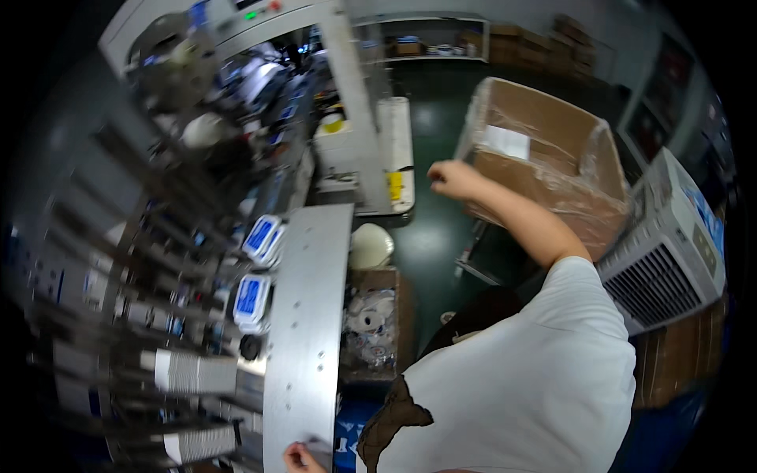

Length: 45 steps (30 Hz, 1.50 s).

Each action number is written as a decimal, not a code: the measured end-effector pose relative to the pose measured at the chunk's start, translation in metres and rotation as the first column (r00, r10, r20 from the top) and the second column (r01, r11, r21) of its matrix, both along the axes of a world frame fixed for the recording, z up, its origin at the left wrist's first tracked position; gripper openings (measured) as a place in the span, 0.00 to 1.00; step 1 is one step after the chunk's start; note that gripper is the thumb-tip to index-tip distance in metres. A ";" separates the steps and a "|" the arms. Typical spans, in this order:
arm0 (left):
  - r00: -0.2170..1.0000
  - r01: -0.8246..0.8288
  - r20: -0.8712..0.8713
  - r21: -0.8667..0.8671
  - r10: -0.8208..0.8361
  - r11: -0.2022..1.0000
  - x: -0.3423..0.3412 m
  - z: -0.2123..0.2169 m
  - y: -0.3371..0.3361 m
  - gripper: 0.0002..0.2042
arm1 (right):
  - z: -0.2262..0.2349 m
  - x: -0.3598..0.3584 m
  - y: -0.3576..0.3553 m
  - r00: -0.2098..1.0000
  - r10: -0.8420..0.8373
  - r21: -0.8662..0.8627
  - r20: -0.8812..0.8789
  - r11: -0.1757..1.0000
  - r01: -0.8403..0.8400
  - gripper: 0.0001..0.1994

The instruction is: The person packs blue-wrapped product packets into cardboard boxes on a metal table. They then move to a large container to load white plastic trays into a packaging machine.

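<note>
My right arm stretches away from my body, and my right hand hangs in the air beside the near left side of a large cardboard box lined with clear plastic. Its fingers are curled in; anything inside them is hidden. At the bottom of the view, my left hand is at the near end of a long metal ledge, fingers pinched together. What they may hold is too blurred to make out. Two white tubs with blue labels, one farther and one nearer, stand along the ledge's left edge.
Stacks of white flat pieces sit between the machine's rods at left. Under the ledge's right side is a carton of scraps beside a pale round lid or bin. An air cooler stands right; shelves line the back.
</note>
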State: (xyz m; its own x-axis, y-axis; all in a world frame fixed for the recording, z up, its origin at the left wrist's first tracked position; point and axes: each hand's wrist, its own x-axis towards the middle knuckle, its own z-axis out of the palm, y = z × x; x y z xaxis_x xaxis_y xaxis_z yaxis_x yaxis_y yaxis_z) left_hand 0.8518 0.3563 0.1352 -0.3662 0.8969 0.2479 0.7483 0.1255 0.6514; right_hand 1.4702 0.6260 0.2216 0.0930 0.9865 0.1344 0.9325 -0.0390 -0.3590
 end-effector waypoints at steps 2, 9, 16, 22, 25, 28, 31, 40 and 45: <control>0.830 0.132 0.526 0.137 -0.185 0.982 0.049 -0.055 0.025 0.04 | -0.001 0.114 -0.018 0.984 -0.178 0.168 -0.026 0.969 0.180 0.14; 0.698 0.653 0.435 -0.061 -0.568 0.755 0.314 -0.037 0.111 0.06 | -0.052 0.390 -0.073 0.786 -0.584 -0.166 0.202 0.771 0.615 0.17; 0.607 0.795 0.302 -0.245 -0.735 0.556 0.474 -0.020 0.152 0.12 | -0.240 0.486 -0.065 0.956 -0.294 -0.444 0.018 0.854 0.271 0.26; 0.703 0.688 0.034 -0.281 -0.710 0.669 0.534 0.005 0.148 0.13 | -0.235 0.385 -0.089 0.995 -0.097 -0.354 0.003 0.931 0.092 0.42; 0.720 0.664 0.079 -0.368 -0.689 0.651 0.581 0.023 0.147 0.13 | -0.248 0.368 -0.108 1.000 -0.030 -0.373 0.000 0.928 0.028 0.47; 0.699 0.681 0.095 -0.390 -0.708 0.620 0.604 0.026 0.151 0.14 | -0.257 0.359 -0.113 0.997 0.008 -0.369 0.076 0.929 0.021 0.53; 0.702 0.670 0.069 -0.404 -0.709 0.623 0.621 0.027 0.152 0.13 | -0.256 0.357 -0.111 0.995 -0.009 -0.373 0.099 0.927 0.046 0.55; 0.728 0.630 0.091 -0.481 -0.680 0.610 0.623 0.022 0.144 0.14 | -0.281 0.359 -0.117 0.977 0.211 -0.211 0.003 0.956 -0.206 0.48; 0.734 0.630 0.117 -0.485 -0.669 0.606 0.619 0.019 0.137 0.13 | -0.261 0.342 -0.099 0.990 0.142 -0.355 0.016 0.926 -0.127 0.46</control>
State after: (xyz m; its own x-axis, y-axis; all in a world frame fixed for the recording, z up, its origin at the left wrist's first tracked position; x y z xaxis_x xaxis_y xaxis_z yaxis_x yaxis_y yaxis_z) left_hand 1.4703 0.4932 0.1546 0.3596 0.8953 -0.2629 0.7934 -0.1451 0.5912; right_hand 1.8127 0.5271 -0.0396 -0.0423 0.9738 -0.2236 0.9514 -0.0291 -0.3066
